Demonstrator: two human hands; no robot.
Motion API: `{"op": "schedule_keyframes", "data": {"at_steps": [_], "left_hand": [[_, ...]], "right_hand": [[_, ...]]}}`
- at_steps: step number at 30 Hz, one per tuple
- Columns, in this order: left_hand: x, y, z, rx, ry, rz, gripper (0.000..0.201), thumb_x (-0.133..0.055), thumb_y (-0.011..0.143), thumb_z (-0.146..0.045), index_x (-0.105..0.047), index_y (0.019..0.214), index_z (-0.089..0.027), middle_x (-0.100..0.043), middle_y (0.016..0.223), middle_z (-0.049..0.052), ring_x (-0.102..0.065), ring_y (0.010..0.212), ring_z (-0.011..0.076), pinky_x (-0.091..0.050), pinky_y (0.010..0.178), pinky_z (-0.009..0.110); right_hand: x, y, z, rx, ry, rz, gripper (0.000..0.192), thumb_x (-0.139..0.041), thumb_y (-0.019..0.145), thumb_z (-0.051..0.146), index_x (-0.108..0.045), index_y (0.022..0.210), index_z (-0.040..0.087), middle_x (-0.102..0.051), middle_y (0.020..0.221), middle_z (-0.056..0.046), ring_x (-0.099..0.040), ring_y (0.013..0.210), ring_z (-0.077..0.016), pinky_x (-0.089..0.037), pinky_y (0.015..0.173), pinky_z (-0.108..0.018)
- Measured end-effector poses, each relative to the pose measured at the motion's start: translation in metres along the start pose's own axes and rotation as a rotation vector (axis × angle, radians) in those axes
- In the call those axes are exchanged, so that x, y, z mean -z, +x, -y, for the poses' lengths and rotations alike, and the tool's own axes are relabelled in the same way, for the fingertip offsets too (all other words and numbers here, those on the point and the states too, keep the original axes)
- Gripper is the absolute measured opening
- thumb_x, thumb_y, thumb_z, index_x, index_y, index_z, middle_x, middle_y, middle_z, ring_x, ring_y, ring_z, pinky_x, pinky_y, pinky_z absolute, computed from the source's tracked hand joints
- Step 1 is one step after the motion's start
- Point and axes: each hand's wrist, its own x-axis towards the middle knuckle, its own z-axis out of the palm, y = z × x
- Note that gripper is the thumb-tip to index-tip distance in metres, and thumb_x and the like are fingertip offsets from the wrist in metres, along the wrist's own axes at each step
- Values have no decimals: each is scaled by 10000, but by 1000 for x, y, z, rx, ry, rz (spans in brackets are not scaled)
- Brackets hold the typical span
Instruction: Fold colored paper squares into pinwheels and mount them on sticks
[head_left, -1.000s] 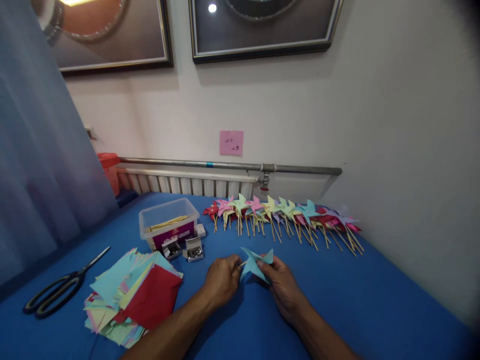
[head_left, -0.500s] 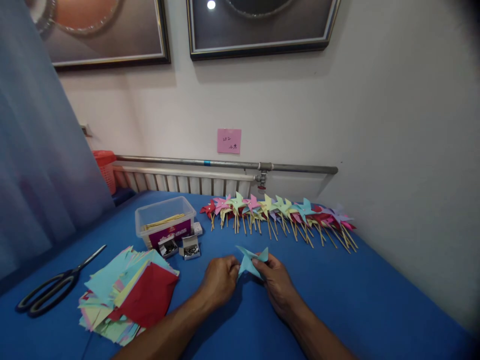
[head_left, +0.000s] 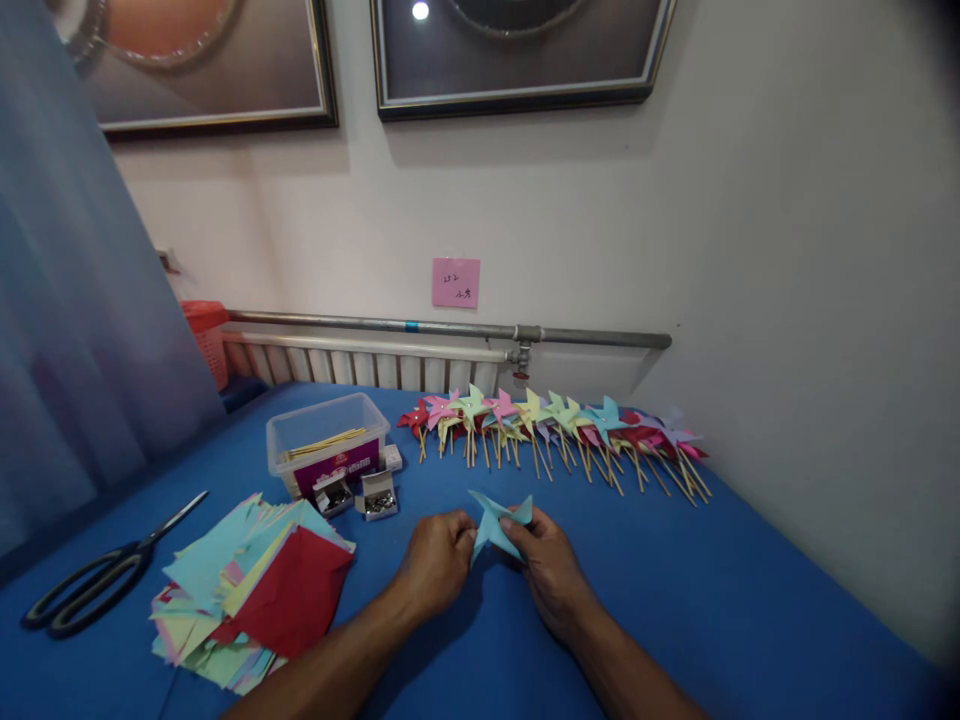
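Low over the blue table point(head_left: 750, 600), both hands together on a light blue paper pinwheel point(head_left: 495, 522). Left hand point(head_left: 435, 560) curled shut against the pinwheel's left edge, fingertips pinched there, perhaps on a thin stick, though too small to tell. Right hand point(head_left: 547, 565) closed on the pinwheel's right side, thumb and forefinger gripping a folded blade. Pinwheel held just above the cloth, between the two hands, near the middle of the table. Behind it, along the wall, a long row of finished pinwheels point(head_left: 555, 430) in red, pink, green, yellow, blue and purple, lying with wooden sticks pointing toward the hands. Left of the hands, a loose stack of coloured paper squares point(head_left: 247, 590), a red sheet uppermost. Farther left, black-handled scissors point(head_left: 90, 580) lying flat, well apart from the hands. Beyond the stack, a clear plastic box point(head_left: 328, 450) holding pale sticks, with two small open boxes of pins point(head_left: 360, 495) just in front. On the wall above, a pink note point(head_left: 455, 282) over a grey pipe point(head_left: 450, 328).
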Motion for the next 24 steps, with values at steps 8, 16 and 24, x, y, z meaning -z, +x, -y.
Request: {"op": "schedule_keyframes", "data": {"at_steps": [8,16,24], "left_hand": [[-1,2,4,39,-83,63,237,-461,855,-254,-601,679,-176,-562,566,-13,-520,553,132,-352,561,244],[-1,2,4,42,-90,65,214,-456,840,-242,-600,696,-176,-565,553,-20,-519,537,124,-352,551,239],[-2,1,4,36,-90,56,164,-465,809,-205,-591,708,-179,-559,549,-31,-509,525,116,-351,545,227]], "right_hand": [[1,2,-1,21,-45,20,383,-864,588,440,-666,803,192,-650,704,22,-558,658,-162,-437,671,-291],[-1,-1,1,17,-30,22,380,-872,579,420,-653,786,188,-630,679,27,-535,642,-152,-426,650,-276],[-1,0,0,5,5,54,384,-852,616,473,-663,789,187,-668,690,6,-570,630,-167,-455,658,-296]]}}
